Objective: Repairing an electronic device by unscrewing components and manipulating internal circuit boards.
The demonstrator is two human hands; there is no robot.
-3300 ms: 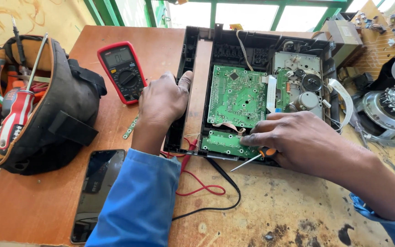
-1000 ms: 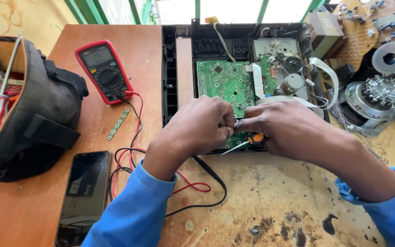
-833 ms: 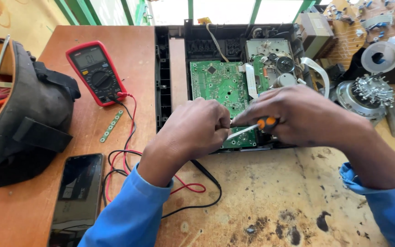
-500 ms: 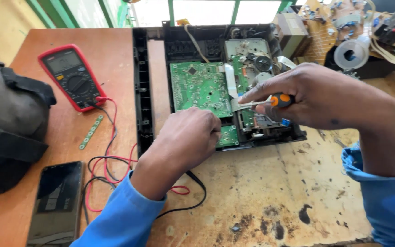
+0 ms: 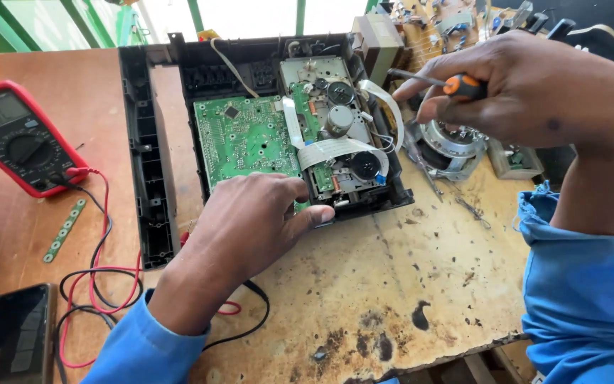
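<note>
An open black box (image 5: pixel 152 178) with its lid off lies in the middle of the tabletop (image 5: pixel 406 284). Inside it sits a green board (image 5: pixel 243 139) on the left side. Next to the board, on the right side, is a grey metal part (image 5: pixel 335 124) with round wheels. A flat white ribbon (image 5: pixel 332 148) bends across that part.

The left hand (image 5: pixel 250 220) rests flat on the front edge of the box, over the near corner of the green board. Its fingers are spread a little and hold nothing. The thumb points to the right, along the front edge of the box.

The right hand (image 5: pixel 527 85) is up in the air, to the right of the box and not touching it. It is closed around a screwdriver (image 5: pixel 438 82) with an orange handle. The thin metal tip points left, toward the back right corner of the box.

Under the right hand, a round metal motor (image 5: pixel 445 142) lies on the tabletop, just beside the box.

On the far left is a red meter (image 5: pixel 15 139). Red and black wires (image 5: pixel 101 270) run from it in loops toward the left arm. A thin green strip (image 5: pixel 64 231) lies near the wires. A dark phone (image 5: pixel 8 331) lies at the bottom left corner. Both arms wear blue sleeves (image 5: pixel 584 284).
</note>
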